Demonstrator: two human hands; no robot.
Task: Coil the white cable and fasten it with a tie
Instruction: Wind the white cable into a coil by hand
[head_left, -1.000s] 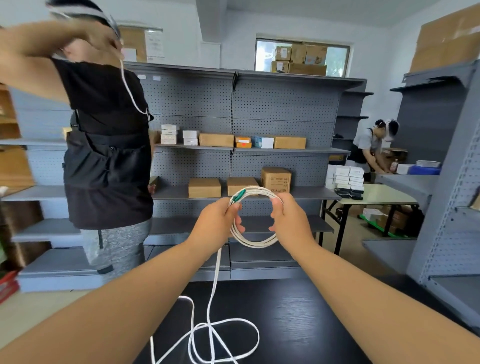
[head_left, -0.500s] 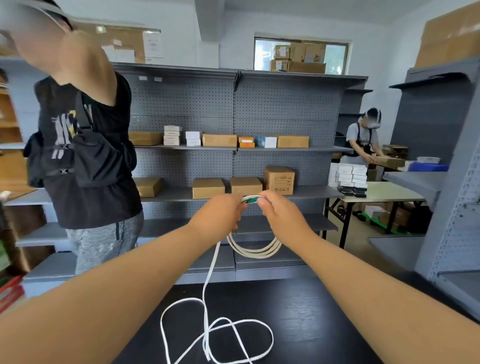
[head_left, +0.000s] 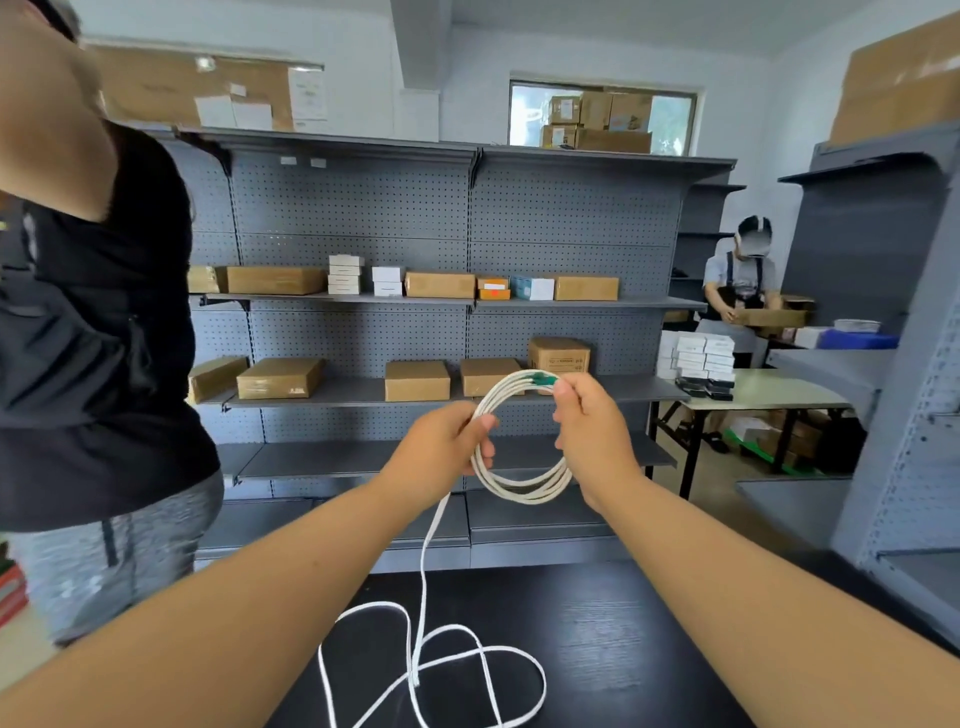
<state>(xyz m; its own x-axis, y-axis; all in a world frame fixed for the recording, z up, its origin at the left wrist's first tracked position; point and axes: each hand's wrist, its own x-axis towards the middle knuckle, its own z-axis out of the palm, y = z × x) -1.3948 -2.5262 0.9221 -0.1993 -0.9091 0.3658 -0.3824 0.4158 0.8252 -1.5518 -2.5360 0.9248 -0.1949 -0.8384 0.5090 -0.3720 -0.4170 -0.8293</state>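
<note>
I was mid-coil at this point. My left hand (head_left: 441, 447) pinched the near-left side of the white cable (head_left: 519, 483), thumb over fingers, clamping the stacked turns together. My right hand (head_left: 592, 431) gripped the opposite side of the ring, its fingertips closed on the strand just behind the green connector (head_left: 543, 379) at the top. The coil hung in the air between my two hands, upright and roughly round, and I counted about four turns in it — the strands ran too close together along the bottom arc to be sure.

From below my left hand one loose strand dropped straight down to the black table (head_left: 623, 649) beneath my forearms, where the remaining slack lay in about three overlapping loops. So the winding was only partly done, by my judgement.

The next move called for keeping the left pinch firm so the turns did not spring apart, while the right hand drew up another length of slack and laid it round onto the ring. The loops on the table crossed each other — they could have snagged on the way up.

I saw one cable, one green connector, and no tie anywhere near my hands.
</note>
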